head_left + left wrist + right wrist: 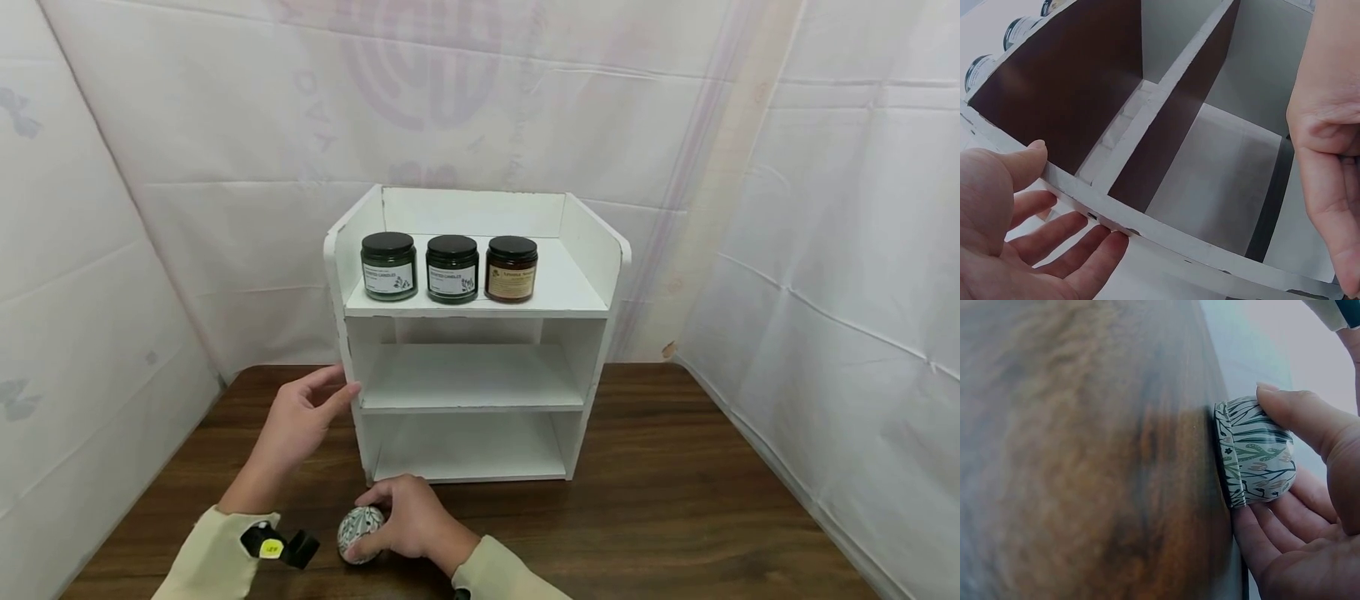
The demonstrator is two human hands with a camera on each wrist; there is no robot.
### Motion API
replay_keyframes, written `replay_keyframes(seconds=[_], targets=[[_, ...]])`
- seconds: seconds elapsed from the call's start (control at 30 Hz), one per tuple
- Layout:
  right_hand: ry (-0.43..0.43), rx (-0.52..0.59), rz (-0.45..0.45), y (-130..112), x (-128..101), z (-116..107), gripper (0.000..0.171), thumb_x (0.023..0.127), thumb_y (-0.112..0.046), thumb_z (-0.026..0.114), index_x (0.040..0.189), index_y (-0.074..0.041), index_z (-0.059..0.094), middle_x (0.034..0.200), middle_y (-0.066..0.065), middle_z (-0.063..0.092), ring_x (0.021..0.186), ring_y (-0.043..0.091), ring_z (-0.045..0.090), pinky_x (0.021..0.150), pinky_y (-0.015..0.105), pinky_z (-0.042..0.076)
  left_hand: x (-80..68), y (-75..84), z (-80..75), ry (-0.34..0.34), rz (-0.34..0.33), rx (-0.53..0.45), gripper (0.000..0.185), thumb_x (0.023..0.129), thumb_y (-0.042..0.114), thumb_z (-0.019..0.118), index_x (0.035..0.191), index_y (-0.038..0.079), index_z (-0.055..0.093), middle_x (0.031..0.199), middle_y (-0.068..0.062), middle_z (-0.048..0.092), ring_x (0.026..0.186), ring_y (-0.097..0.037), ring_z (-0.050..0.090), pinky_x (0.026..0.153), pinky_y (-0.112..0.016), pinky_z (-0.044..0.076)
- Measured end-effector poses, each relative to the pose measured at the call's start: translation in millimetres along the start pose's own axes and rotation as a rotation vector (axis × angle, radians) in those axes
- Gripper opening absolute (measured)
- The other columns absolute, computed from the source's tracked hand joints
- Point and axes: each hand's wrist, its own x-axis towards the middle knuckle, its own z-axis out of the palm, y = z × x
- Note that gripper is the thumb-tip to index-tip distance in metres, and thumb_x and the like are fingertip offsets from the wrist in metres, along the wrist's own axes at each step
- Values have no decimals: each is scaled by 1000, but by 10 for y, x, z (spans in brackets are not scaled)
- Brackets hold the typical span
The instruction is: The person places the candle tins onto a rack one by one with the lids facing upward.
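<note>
A small round tin [358,533] with a leaf pattern stands on the dark wooden table [675,517] in front of a white three-tier shelf [472,392]. My right hand [408,518] grips the tin [1254,452], thumb on one side and fingers curled round the other. With straight fingers, my left hand [300,417] rests flat against the shelf's left side panel [1079,194], thumb at its front edge. Three dark-lidded candle jars [450,267] stand in a row on the top tier.
The middle and bottom tiers of the shelf hold nothing. White fabric walls [847,250] close in the table at the back and on both sides. Bare tabletop lies to the right of the shelf.
</note>
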Motion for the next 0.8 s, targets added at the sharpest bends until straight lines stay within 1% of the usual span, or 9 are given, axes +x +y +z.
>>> replay_keyframes(seconds=[0.23,0.43,0.67,0.8], targets=[[-6,4,-6,10,2,-1,41,69,-23,97,106,-22,80,92,-20,71,81,-7,58,74,16,50,-3,-2,-3,3,-5,21,56,100,48,64,144,12,60,133,-13,68,100,1,64,87,-30,57],[5,21,-9,15,-16,-4,41,69,-22,97,106,-22,80,92,-21,71,81,-7,58,73,16,49,6,-5,1,-3,10,6,55,101,46,64,143,11,60,133,-13,68,99,1,65,88,-33,59],[11,42,-11,13,-25,-1,40,70,-21,97,107,-21,80,92,-21,72,79,-6,58,72,17,50,10,-1,-3,-4,3,16,56,100,46,65,143,11,60,133,-13,68,101,-1,65,83,-19,55],[8,59,3,2,-29,2,41,70,-20,97,107,-20,80,92,-20,71,79,-6,58,72,17,50,8,-9,-8,-4,-2,13,56,100,46,65,144,11,59,132,-14,68,100,-1,66,83,-19,55]])
